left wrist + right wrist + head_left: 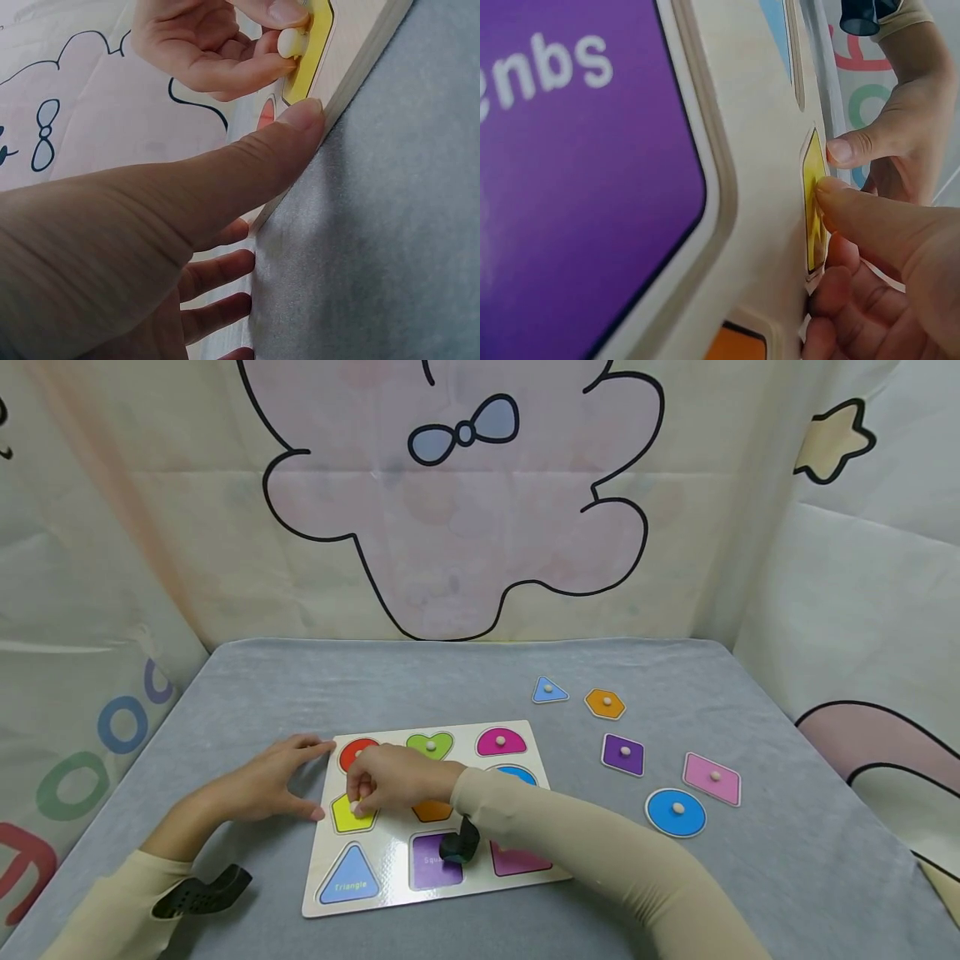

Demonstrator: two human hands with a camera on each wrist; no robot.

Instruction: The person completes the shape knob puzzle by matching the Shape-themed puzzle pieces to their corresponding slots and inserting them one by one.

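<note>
With my right hand [397,777] I'm pinching the knob [288,43] of the yellow piece [348,822], which is sitting at nine o'clock on the board [390,860], while my left hand [266,777], thumb and fingers spread wide, is steadying the board's near edge there. To do this well, I judge, I should be holding the knob straight, working the piece evenly against its recess and not letting the board slide. The left wrist view is showing the knob my fingers are hiding in the right one; only the head view is taking in the loose oval [675,823] at three o'clock.
</note>
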